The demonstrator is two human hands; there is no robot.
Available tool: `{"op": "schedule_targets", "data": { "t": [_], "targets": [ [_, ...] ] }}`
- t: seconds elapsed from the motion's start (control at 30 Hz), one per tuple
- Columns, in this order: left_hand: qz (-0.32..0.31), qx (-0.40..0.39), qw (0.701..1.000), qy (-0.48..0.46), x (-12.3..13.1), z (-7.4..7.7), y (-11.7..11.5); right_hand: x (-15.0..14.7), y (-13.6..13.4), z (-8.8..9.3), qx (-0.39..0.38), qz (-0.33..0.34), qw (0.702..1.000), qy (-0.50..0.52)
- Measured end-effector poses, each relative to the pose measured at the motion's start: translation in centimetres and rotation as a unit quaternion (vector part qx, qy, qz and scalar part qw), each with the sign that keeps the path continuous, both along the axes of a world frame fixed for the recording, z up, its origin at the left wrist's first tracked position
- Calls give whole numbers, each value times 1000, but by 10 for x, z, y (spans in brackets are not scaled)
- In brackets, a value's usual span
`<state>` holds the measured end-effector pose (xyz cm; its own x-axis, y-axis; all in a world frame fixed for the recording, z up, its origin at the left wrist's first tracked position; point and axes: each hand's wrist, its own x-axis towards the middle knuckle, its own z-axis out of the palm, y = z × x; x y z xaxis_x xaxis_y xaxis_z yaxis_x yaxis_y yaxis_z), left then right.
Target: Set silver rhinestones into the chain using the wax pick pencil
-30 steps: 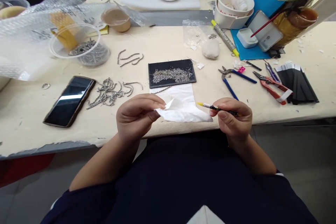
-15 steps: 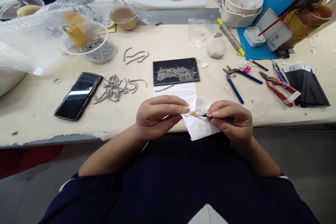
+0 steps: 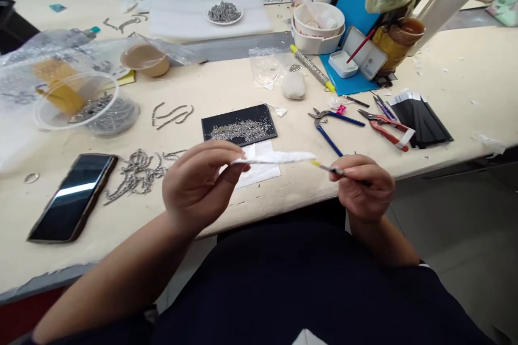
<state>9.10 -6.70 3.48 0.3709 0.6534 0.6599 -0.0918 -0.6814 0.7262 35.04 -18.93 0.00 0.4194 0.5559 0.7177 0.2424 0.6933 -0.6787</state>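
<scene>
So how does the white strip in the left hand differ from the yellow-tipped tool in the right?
The twisted tissue strip is soft and white; the yellow-tipped tool is slim and stiff-looking, with a dark end. The strip lies nearly level, pinched by the left hand; the tool slants in the right hand. Both are long and thin, their ends pointing toward each other.

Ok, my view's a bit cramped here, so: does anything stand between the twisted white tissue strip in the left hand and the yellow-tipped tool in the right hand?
Nothing visible does. The twisted white tissue strip, pinched in the left hand, ends just above the tip of the slim yellow-tipped tool held in the right hand.
</scene>
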Motion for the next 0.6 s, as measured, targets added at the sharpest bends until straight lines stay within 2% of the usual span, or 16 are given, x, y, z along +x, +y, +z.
{"op": "schedule_targets", "data": {
  "t": [0.1,0.17,0.33,0.47,0.6],
  "targets": [
    [-20,76,997,26,26,5,37,19,-5,-7,21,-87,994,67],
    [-5,109,993,48,52,10,65,29,-10,-10,21,-124,987,97],
    [10,157,978,139,134,16,121,40,-24,-16,-21,-163,978,131],
    [31,151,957,244,191,17,140,42,-33,-22,-61,-178,972,141],
    [52,131,927,347,231,13,142,43,-38,-27,-87,-193,967,145]
  ]
}}
